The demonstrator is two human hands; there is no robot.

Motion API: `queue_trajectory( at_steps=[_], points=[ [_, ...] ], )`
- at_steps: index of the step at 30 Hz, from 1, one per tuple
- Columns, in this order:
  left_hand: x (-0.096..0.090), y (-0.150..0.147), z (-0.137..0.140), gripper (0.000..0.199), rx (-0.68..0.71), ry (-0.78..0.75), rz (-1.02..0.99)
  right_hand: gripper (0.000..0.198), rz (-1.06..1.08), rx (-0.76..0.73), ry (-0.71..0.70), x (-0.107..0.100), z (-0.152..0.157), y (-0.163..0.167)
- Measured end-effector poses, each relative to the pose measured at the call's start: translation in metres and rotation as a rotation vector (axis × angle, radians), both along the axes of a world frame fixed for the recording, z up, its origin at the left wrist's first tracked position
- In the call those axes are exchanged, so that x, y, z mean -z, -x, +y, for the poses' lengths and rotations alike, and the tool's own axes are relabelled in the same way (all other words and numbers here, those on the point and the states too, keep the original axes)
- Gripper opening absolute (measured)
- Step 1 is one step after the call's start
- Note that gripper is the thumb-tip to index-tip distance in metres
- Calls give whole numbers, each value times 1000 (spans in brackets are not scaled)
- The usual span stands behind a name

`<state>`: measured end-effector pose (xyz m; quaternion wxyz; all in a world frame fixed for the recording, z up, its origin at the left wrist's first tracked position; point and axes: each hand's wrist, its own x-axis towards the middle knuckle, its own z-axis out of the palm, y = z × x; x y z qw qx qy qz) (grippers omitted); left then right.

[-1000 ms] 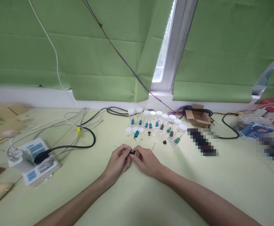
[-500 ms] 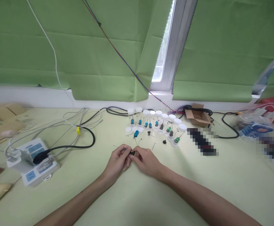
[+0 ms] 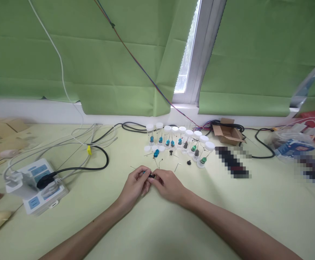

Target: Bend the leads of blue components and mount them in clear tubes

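My left hand (image 3: 136, 183) and my right hand (image 3: 166, 183) meet over the table, fingers closed on a small black part (image 3: 152, 176). A bit of blue and a thin wire stick out at the left fingers; most of the piece is hidden. Just beyond my hands lies a blue piece (image 3: 156, 153) with thin wires. A small black part (image 3: 171, 152) and another black part (image 3: 189, 163) rest to its right, near an L-shaped hex key (image 3: 178, 167). White caps (image 3: 147, 148) lie behind.
Several clear tubes with white lids (image 3: 209, 146) stand in a row, holding blue, green and grey pieces. A cardboard box (image 3: 229, 133) sits at the back right. On the left are a power strip (image 3: 47, 196) and a black cable (image 3: 107, 159). Green curtains (image 3: 119, 72) hang behind.
The view has shifted very slightly. Both hands stay at nearly the same place, still gripping the small black part.
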<state>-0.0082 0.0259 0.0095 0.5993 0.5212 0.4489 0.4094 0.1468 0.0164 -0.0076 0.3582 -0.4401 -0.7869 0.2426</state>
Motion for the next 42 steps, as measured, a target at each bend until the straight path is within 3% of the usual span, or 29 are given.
queue_trajectory(
  at_steps=[42],
  points=[
    [-3,-1,-1,31,-7,-14,33,15,-19,5,-15,1,0,0]
  ],
)
